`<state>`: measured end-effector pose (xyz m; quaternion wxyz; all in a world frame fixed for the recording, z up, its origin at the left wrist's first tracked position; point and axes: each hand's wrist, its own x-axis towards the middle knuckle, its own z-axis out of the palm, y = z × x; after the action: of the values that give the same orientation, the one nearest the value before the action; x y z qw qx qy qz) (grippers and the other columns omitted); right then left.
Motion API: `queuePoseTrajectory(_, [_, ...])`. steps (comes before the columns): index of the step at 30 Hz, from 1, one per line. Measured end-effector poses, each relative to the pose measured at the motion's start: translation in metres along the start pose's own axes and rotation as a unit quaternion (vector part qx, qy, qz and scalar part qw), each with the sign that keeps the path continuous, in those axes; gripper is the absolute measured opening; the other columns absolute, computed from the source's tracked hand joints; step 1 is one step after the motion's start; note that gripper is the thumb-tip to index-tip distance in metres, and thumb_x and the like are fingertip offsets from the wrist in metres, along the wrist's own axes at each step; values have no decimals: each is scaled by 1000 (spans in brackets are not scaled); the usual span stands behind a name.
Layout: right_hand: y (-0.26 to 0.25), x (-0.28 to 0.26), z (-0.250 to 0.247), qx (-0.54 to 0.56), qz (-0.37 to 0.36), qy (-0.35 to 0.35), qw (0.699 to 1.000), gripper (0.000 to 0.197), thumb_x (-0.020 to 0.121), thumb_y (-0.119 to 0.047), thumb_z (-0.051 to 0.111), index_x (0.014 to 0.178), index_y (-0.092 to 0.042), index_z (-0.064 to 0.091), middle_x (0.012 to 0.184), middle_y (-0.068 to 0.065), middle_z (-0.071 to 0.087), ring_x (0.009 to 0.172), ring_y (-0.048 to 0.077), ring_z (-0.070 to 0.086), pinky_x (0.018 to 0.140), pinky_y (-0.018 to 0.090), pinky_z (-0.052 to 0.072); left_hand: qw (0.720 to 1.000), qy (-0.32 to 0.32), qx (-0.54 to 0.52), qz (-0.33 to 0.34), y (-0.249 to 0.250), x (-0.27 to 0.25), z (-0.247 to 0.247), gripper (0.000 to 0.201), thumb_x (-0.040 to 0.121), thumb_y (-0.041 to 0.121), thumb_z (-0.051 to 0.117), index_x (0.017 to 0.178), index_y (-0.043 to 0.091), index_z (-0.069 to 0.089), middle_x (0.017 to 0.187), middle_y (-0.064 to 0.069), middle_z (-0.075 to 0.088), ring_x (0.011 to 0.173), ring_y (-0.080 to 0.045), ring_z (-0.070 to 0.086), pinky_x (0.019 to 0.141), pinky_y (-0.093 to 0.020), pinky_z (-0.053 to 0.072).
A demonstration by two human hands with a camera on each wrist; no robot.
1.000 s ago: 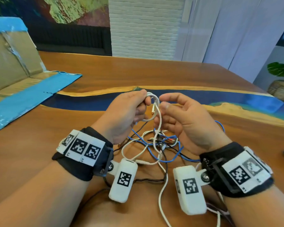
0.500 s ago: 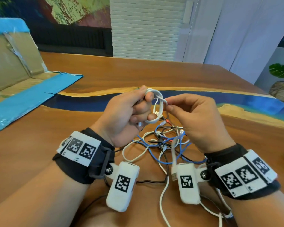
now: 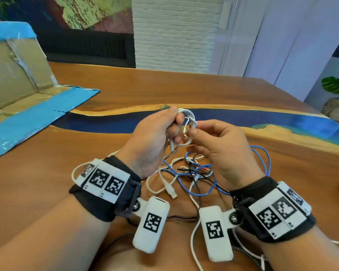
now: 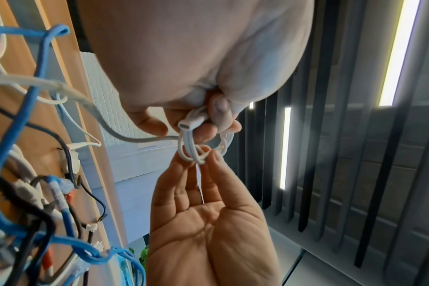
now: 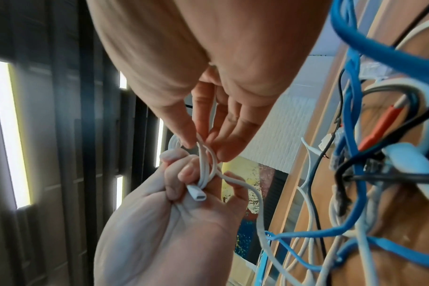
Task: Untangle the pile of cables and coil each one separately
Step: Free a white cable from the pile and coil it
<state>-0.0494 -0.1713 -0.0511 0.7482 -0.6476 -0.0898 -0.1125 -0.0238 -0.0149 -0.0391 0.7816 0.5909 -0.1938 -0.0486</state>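
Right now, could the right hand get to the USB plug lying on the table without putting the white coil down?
Probably not freely. The right hand pinches the white coil that the left hand grips, so it is busy. The USB plug lies uncovered below both hands, so letting go would leave the way open.

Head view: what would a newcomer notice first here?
First, the two hands raised at the centre: the left hand grips a small coil of thin white cable, and the right hand pinches its loop. Below them, a tangle of blue, white and black cables lies on the wooden table.
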Motion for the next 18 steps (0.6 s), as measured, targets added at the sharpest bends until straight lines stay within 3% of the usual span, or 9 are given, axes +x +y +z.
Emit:
queuePoseTrajectory(5, [2,4,-2,-6,26,13,1000,7,94,-5,67,94,-6,73,85,15,75,76,26,69,62,27,57,997,-1,72,11,0,1,-2,38,112,26,31,86,9,53,60,1,30,60,-13,42,67,-27,40])
queuePoseTrajectory(12, [2,3,-4,-13,54,-3,998,15,95,-6,66,109,-7,70,92,18,78,81,28,74,75,39,62,994,-1,112,12,-2,2,-5,40,112,28,31,85,10,54,59,2,31,63,-16,35,69,-33,34])
queuePoseTrajectory(16, [3,4,-4,-18,76,-18,997,14,98,-8,63,111,-10,59,88,16,78,75,24,73,70,37,55,989,-23,143,20,-4,2,-5,39,112,25,30,87,6,54,59,2,30,65,-23,24,67,-33,31])
queuePoseTrajectory(18, [1,5,-5,-10,84,-25,996,12,98,-5,61,106,-11,54,80,11,75,68,20,70,69,37,50,987,-27,154,23,-2,2,-6,40,112,24,31,85,5,55,58,2,32,61,-16,26,64,-28,31])
